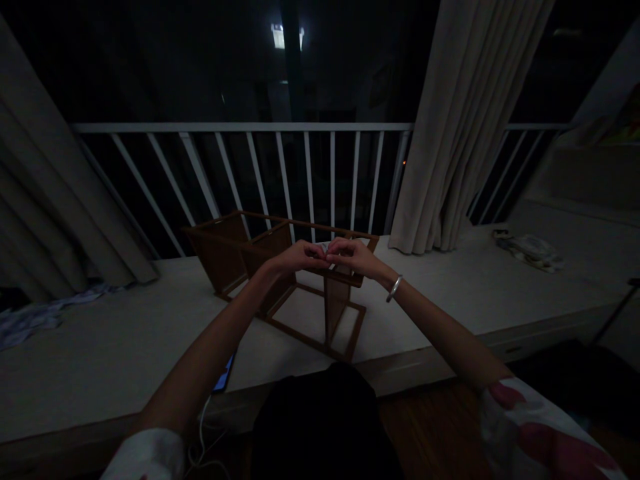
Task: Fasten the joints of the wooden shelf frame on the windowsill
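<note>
My left hand [299,257] and my right hand [354,257] meet fingertip to fingertip above a brown wooden frame rack [235,257] that lies on its side on a pale ledge [125,340]. Both hands have their fingers curled and pinched together on something small and pale that I cannot make out in the dim light. A silver bangle [395,288] sits on my right wrist. The hands hover just over the rack's upper rail, near its right end.
White railing bars [280,173] and dark glass run behind the ledge, with curtains at left [55,200] and right [465,127]. A lit phone [224,375] with a white cable lies at the ledge's front edge. Crumpled cloth [530,250] lies far right.
</note>
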Action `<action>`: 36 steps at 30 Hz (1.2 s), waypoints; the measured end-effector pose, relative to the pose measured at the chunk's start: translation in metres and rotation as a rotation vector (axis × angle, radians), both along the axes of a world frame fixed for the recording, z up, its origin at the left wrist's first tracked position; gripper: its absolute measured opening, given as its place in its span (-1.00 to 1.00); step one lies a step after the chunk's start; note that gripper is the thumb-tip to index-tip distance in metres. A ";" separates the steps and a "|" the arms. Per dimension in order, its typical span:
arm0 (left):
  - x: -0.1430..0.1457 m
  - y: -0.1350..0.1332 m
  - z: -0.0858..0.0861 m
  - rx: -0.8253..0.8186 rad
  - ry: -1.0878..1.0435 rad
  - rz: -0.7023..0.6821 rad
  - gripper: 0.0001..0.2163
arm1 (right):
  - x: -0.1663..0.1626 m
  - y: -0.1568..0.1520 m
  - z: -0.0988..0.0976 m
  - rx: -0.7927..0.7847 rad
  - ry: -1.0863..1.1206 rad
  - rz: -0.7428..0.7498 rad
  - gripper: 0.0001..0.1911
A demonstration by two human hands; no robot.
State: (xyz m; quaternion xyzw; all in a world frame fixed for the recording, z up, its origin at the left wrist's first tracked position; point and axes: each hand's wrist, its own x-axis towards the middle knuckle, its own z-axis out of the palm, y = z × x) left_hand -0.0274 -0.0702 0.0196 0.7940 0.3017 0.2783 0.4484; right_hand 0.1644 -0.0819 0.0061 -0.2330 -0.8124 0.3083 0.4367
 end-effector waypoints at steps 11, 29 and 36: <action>0.003 -0.002 0.002 -0.056 -0.027 0.013 -0.76 | 0.000 0.003 -0.001 0.030 -0.026 -0.037 -0.73; 0.002 -0.003 0.002 0.006 -0.004 0.009 -0.77 | 0.000 -0.006 0.006 -0.095 0.045 0.001 -0.60; 0.003 -0.002 0.003 -0.017 -0.004 0.004 -0.78 | -0.002 -0.005 0.003 -0.118 0.081 -0.061 -0.60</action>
